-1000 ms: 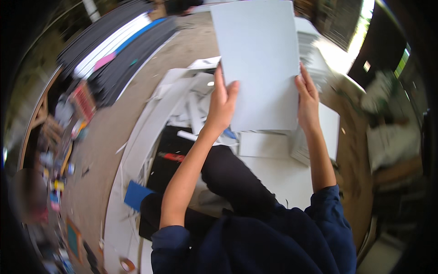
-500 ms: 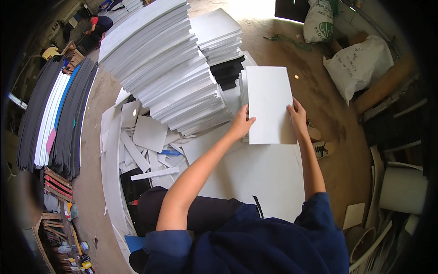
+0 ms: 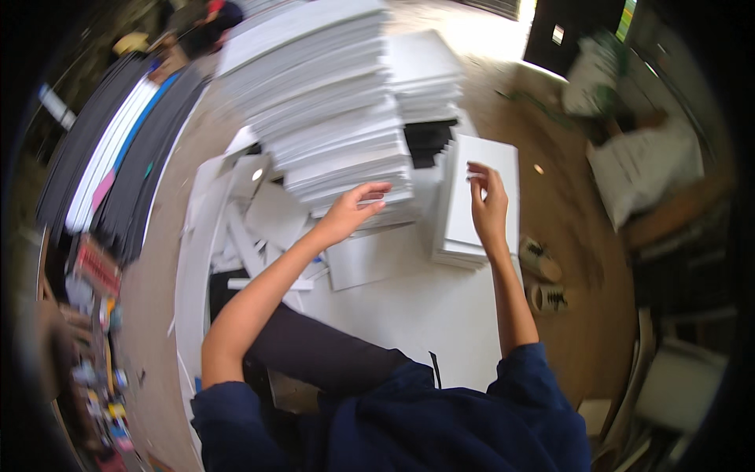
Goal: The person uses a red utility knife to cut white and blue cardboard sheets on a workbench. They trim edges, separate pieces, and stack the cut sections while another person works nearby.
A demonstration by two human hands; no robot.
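My left hand (image 3: 355, 211) is empty, its fingers stretched out beside the lower front of the tall stack of white foam-like sheets (image 3: 322, 94). Above the smaller stack of white rectangular sheets (image 3: 464, 224) hovers my right hand (image 3: 491, 200), fingers loosely bent and apart, holding nothing. The top sheet of that small stack lies flat, slightly out of line with those under it. Both stacks rest on a large white board (image 3: 417, 315) in front of me.
White offcuts (image 3: 275, 211) lie heaped left of the board. Black, white and blue sheets (image 3: 114, 157) stand farther left. At right are a pair of shoes (image 3: 543, 275) and white sacks (image 3: 649, 169). Another white stack (image 3: 425, 67) stands behind.
The white sheet held between both hands has been let go onto the small stack. My left hand has moved left, away from it. The whole view has shifted.
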